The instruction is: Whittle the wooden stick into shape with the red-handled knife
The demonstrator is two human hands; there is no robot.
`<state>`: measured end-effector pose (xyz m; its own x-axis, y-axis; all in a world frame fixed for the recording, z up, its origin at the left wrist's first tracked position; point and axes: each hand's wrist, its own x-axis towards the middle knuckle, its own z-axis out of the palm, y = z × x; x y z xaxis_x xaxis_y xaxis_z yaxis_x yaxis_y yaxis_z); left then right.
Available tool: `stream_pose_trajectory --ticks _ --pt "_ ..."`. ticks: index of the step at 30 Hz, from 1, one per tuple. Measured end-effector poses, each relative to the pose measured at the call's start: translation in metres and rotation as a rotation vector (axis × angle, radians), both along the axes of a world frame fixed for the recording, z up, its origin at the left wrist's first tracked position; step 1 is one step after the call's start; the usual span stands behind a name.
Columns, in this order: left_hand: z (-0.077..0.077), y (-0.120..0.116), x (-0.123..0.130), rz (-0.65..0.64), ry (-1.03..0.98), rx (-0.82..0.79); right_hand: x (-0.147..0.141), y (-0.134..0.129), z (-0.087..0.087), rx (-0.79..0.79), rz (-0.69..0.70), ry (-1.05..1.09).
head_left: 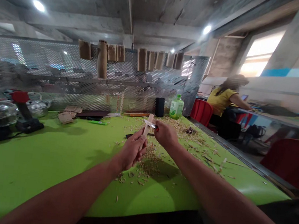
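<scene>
Wooden blank [146,128] sits gripped in the left hand [132,151] above the middle of the green worktop [37,171]; the right hand [165,134] grips a small knife [150,124], which could slip toward the left fingers [137,150] if pushed too hard.

Left forearm [61,193], right forearm [222,203] reaching forward; left hand [132,150] curled, upright; right hand [165,134] closed, just beside.

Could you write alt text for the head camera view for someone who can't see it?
A left hand grips a pale wooden stick while a right hand holds a small knife against it, above a green table strewn with wood shavings. Behind stands a perforated metal screen; a person in a yellow shirt sits rightward.
</scene>
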<state>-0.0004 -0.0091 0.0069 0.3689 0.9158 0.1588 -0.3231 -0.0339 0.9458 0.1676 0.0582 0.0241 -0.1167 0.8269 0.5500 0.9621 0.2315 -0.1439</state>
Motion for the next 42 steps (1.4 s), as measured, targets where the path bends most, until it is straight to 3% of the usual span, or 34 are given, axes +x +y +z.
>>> stream_pose_trajectory --ticks 16,26,28,32,34,36,42 --pt "0.009 -0.004 0.003 0.048 0.091 -0.066 0.000 0.010 0.005 -0.062 -0.071 -0.124" --pt "0.010 -0.004 0.002 0.053 0.136 -0.104 0.002 0.022 0.001 -0.077 -0.076 -0.070" --pt "0.008 -0.011 0.002 0.045 0.168 -0.101 0.019 0.030 0.001 -0.133 -0.149 0.041" --pt "0.001 -0.022 0.002 -0.107 0.192 -0.082 0.076 0.044 0.006 -0.305 -0.477 0.290" --pt "0.000 -0.017 0.000 -0.069 0.112 -0.078 0.090 0.048 0.007 -0.297 -0.532 0.320" --pt "-0.001 -0.007 -0.001 -0.036 0.033 -0.085 0.082 0.049 0.007 -0.234 -0.474 0.306" --pt "-0.006 0.010 -0.002 0.020 -0.005 -0.099 0.014 0.032 0.000 -0.106 -0.185 0.139"
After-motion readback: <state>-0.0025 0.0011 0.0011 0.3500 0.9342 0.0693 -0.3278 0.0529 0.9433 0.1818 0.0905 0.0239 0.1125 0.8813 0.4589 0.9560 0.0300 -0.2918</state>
